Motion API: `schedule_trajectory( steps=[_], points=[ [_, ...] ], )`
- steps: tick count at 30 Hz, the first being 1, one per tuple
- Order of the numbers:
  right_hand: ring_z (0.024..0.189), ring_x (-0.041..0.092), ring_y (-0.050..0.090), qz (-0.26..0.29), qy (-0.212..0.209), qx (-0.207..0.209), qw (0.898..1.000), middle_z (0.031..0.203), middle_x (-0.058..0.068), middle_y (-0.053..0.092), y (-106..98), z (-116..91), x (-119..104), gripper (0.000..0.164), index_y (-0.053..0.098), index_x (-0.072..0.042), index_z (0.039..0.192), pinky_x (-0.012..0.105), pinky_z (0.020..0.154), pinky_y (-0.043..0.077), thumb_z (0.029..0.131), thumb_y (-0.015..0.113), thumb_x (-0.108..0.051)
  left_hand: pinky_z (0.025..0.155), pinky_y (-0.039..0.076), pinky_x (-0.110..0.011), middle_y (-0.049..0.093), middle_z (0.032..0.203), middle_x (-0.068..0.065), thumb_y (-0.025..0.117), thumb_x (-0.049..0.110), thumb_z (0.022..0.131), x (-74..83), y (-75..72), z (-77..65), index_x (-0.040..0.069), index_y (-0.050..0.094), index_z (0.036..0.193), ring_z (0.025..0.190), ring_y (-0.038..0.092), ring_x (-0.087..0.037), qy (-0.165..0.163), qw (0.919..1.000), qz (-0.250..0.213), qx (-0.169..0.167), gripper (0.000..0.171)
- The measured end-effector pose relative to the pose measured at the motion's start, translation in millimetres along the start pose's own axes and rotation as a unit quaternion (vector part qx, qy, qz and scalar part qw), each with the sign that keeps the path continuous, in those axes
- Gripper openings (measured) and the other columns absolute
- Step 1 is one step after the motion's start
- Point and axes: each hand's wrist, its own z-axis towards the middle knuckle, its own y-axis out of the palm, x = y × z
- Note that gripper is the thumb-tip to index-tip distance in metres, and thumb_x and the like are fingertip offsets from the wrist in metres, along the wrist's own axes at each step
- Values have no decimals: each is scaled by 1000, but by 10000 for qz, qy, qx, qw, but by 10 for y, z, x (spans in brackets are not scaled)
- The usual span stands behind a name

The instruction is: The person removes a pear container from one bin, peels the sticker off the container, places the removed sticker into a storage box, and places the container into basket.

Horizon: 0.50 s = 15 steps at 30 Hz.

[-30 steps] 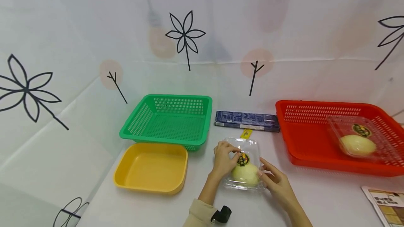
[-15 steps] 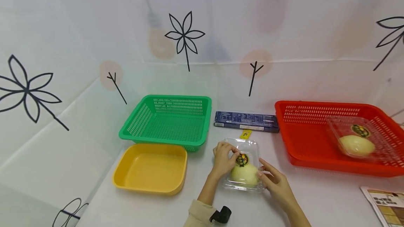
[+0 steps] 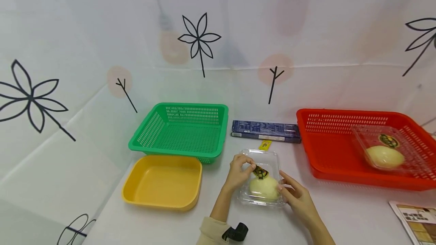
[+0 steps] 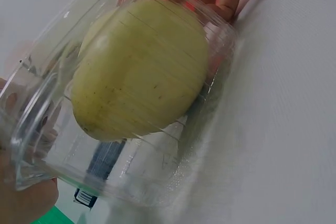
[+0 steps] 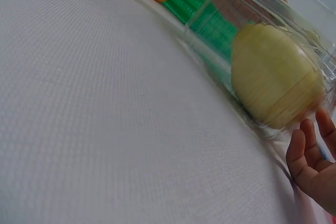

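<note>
A clear plastic clamshell box (image 3: 250, 196) lies on the white table with a pale yellow, oval fruit (image 3: 263, 187) inside. On its lid is a round dark sticker (image 3: 260, 172) with coloured print. My left hand (image 3: 238, 171) pinches the sticker's upper left edge between thumb and index finger, and that edge looks lifted. At the box's right side, my right hand (image 3: 299, 197) holds the rim with thumb and fingertips. The right wrist view shows the curved fingers (image 5: 307, 142) right at the box beside the fruit (image 5: 275, 74).
Behind the box lie a small yellow packet (image 3: 265, 145) and a long dark blue carton (image 3: 265, 131). A green basket (image 3: 223, 139) and a yellow tub (image 3: 197, 184) stand left. Right is a red basket (image 3: 327, 150) holding another boxed fruit (image 3: 385, 157); a printed sheet (image 3: 415, 218) lies nearer.
My left hand has drawn slightly left with the sticker's edge, which now looks folded up from the lid. My right hand and the box have stayed nearly still.
</note>
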Motion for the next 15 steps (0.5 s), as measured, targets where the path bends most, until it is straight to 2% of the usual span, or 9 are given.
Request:
schedule_trajectory(
  steps=[5, 8, 12, 15],
  points=[
    [68, 4, 53, -67, -57, -5, 10000, 97, -4, 53, 2, 1, -1, 48, 42, 8, 134, 19, 54, 41, 91, 59, -4, 103, 20, -50, 61, 98, -16, 62, -2, 83, 19, -6, 4, -7, 64, 84, 114, 45, -30, -116, 9998, -174, -13, 6],
    [69, 4, 54, -109, -97, 0, 9999, 97, -4, 53, 3, 1, 3, 48, 42, 8, 134, 19, 54, 41, 91, 59, -4, 103, 24, -47, 59, 99, -21, 60, -5, 82, 141, -48, -15, -10, 62, 84, 114, 44, -33, -191, 9992, -334, -103, 6],
    [70, 4, 55, -148, -121, 0, 9998, 97, -5, 54, 3, -1, 5, 48, 42, 9, 134, 19, 54, 42, 91, 59, -4, 102, 29, -43, 60, 99, -23, 59, -5, 83, 326, -132, -49, -13, 60, 84, 113, 44, -31, -269, 9976, -589, -260, 8],
    [71, 4, 55, -158, -125, -12, 9998, 97, -6, 54, 3, -5, 2, 47, 42, 9, 134, 19, 54, 42, 91, 59, -4, 103, 29, -41, 60, 99, -23, 59, -4, 83, 367, -167, -59, -13, 60, 85, 113, 43, -29, -302, 9967, -666, -351, 9]
  ],
)
